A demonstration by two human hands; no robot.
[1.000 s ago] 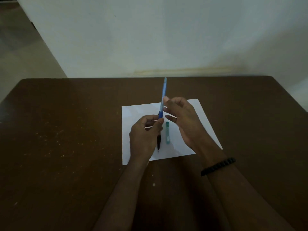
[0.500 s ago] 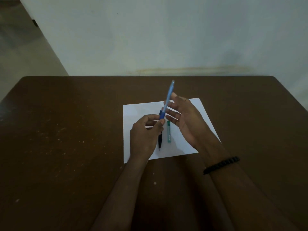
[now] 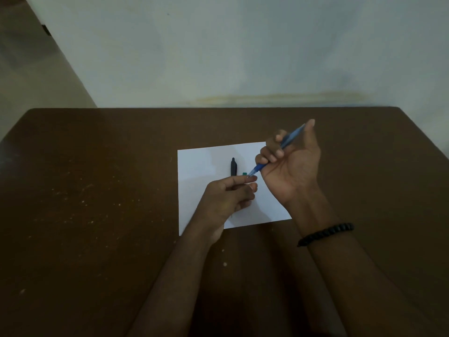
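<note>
My right hand [image 3: 292,166] grips a blue pen [image 3: 289,139], palm turned up, fingers curled round the barrel. The pen slants down to the left, and its tip meets the thumb and forefinger of my left hand [image 3: 229,198], which pinch it. Both hands hover over a white sheet of paper [image 3: 204,171] on the brown table [image 3: 97,190]. A black pen [image 3: 233,166] lies on the sheet, its lower half hidden under my left hand. Just right of it, a small green object [image 3: 244,173] peeks out by my left fingertips.
A pale wall [image 3: 243,57] runs right behind the table's far edge. The floor [image 3: 29,81] shows at the far left. A black bead bracelet [image 3: 325,233] circles my right wrist. Pale specks dot the left part of the tabletop.
My right hand has taken hold of the blue pen and tipped it from nearly upright to slanting right. My left hand has slid from the barrel to the tip. The black pen now shows.
</note>
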